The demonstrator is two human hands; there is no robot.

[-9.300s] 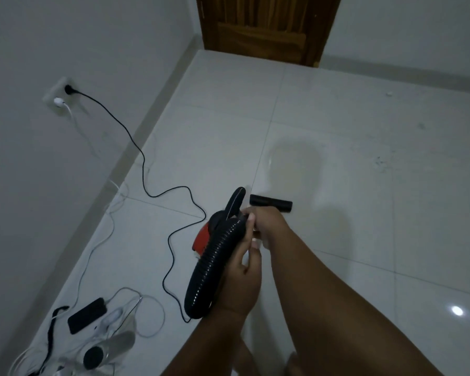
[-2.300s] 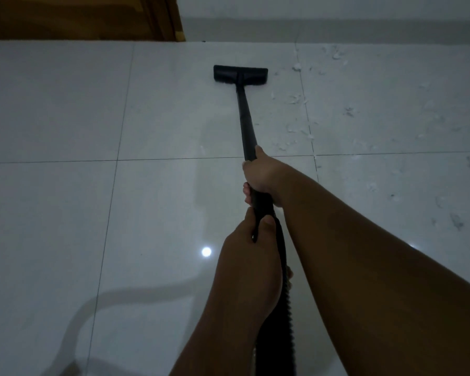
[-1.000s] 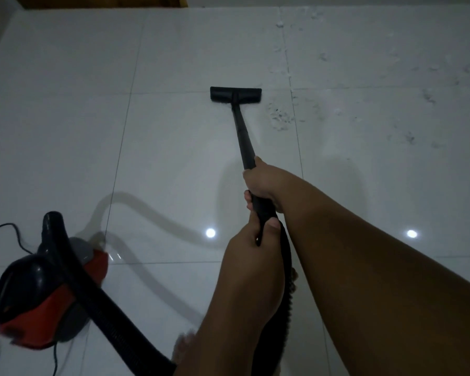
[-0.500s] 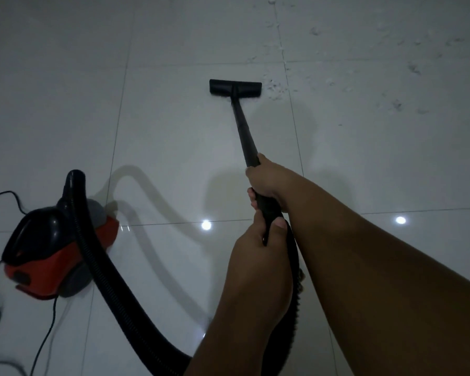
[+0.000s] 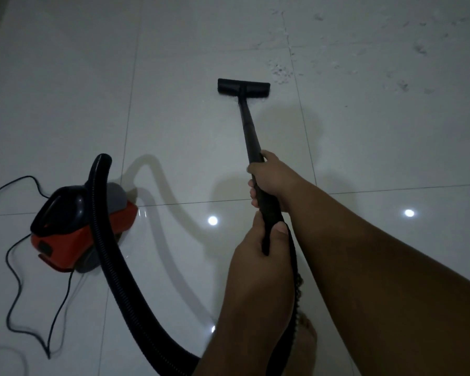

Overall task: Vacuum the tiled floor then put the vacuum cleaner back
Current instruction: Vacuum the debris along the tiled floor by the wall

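Gripping the wand (image 5: 248,126), both hands, left hand (image 5: 258,256) and right hand (image 5: 272,177), have drawn the floor nozzle (image 5: 243,88) nearer.

bare tiled floor (image 5: 174,131) ahead, vacuum cleaner (image 5: 76,229), hose (image 5: 114,267) left

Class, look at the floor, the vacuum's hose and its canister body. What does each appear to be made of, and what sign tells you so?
Floor: glazed ceramic or porcelain tile, probably; glossy, mirrors ceiling lights, thin grout lines.
Hose: flexible plastic, apparently; black, closely ribbed, bends in an arc.
Canister body: moulded hard plastic, likely; smooth red and black shells with soft sheen.
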